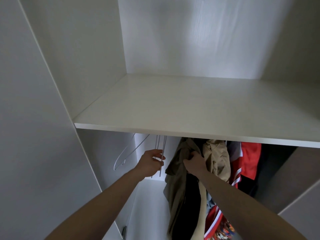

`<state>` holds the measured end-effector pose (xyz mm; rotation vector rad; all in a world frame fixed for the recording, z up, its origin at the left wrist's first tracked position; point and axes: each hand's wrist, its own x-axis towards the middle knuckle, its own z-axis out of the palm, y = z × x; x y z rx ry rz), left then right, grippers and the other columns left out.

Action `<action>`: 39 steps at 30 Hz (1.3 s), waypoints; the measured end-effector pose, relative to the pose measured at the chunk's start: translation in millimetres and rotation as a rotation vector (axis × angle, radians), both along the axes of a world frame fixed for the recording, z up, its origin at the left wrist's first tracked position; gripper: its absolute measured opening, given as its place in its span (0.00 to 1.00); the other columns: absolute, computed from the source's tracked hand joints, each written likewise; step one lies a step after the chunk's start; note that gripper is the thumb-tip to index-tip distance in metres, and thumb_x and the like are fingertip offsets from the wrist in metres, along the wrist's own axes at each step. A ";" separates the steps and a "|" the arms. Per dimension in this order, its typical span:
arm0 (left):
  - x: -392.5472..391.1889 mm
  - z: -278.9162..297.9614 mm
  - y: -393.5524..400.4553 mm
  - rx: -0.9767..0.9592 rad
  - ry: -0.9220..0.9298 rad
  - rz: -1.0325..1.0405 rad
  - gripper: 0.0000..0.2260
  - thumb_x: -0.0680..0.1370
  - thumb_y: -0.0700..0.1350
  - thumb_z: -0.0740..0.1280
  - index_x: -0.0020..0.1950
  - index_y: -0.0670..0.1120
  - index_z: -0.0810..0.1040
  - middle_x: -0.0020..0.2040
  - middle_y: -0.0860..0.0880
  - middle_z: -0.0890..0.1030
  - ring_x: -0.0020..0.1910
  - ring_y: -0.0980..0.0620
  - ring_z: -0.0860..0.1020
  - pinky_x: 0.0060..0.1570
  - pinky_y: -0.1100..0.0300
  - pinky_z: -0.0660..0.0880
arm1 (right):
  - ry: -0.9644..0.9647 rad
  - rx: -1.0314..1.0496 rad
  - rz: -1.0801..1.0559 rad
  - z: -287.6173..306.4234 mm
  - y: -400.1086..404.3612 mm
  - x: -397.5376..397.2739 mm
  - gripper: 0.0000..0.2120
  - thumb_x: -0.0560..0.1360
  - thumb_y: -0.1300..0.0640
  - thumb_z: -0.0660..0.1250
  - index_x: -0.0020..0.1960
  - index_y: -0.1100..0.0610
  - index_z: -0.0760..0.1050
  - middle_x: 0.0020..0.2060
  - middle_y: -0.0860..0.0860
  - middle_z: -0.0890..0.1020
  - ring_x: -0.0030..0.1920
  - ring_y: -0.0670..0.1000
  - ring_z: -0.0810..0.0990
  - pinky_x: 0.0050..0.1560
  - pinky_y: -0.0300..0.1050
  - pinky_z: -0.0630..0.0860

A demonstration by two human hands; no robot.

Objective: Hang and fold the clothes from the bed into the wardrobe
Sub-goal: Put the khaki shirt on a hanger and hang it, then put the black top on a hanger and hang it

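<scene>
Reaching under the white wardrobe shelf [173, 118], left hand [150, 164] pinches thin white wire hangers [161, 153], fingers curled round the vertical wires; another empty hanger [127, 152] hangs tilted further left; right hand [194, 161] grips a khaki garment [180, 172], fingers bunched into the cloth; beside it hang a beige garment [217, 160] and a red one [249, 158], packed together.

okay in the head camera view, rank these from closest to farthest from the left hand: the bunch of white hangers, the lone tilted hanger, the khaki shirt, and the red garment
1. White hangers: pinched in the left hand itself.
2. Khaki shirt and lone tilted hanger: the shirt just to the hand's right, the hanger to its left; too close to call.
3. Red garment: farthest, well to the right, beyond the right hand.
</scene>
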<state>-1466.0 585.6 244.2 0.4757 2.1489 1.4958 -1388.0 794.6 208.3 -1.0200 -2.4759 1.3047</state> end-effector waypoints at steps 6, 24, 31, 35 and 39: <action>15.9 6.7 -9.1 0.022 0.011 0.000 0.23 0.75 0.29 0.71 0.69 0.44 0.79 0.52 0.48 0.85 0.49 0.45 0.84 0.44 0.57 0.83 | 0.022 0.106 0.071 -3.1 -9.8 21.8 0.17 0.77 0.59 0.68 0.65 0.60 0.73 0.44 0.53 0.84 0.49 0.54 0.82 0.50 0.44 0.77; 119.6 -32.9 -113.9 0.080 -0.002 0.005 0.15 0.80 0.36 0.69 0.60 0.54 0.82 0.48 0.57 0.85 0.40 0.58 0.82 0.42 0.61 0.79 | 0.041 -0.073 -0.089 -34.4 -122.2 156.9 0.15 0.77 0.59 0.70 0.62 0.50 0.75 0.55 0.43 0.82 0.38 0.52 0.84 0.40 0.44 0.81; 163.3 -75.7 -148.0 0.049 -0.206 -0.130 0.16 0.77 0.33 0.71 0.56 0.54 0.82 0.49 0.51 0.86 0.45 0.51 0.83 0.43 0.60 0.80 | 0.021 -0.259 -0.256 -65.0 -189.7 235.0 0.14 0.76 0.63 0.69 0.59 0.51 0.78 0.54 0.46 0.82 0.45 0.56 0.86 0.46 0.56 0.85; 189.7 -87.9 -155.7 -0.046 -0.269 -0.215 0.12 0.77 0.37 0.73 0.53 0.53 0.82 0.49 0.50 0.85 0.42 0.52 0.83 0.38 0.63 0.80 | 0.001 -0.361 -0.358 -68.7 -223.1 284.9 0.12 0.77 0.63 0.68 0.57 0.51 0.78 0.52 0.49 0.83 0.37 0.48 0.84 0.35 0.43 0.81; 216.6 -92.7 -160.5 -0.164 -0.306 -0.345 0.07 0.78 0.38 0.72 0.50 0.50 0.82 0.47 0.49 0.85 0.43 0.50 0.83 0.37 0.62 0.80 | -0.043 -0.432 -0.412 -68.7 -247.3 335.5 0.10 0.79 0.61 0.67 0.58 0.54 0.79 0.52 0.52 0.83 0.39 0.50 0.84 0.39 0.43 0.81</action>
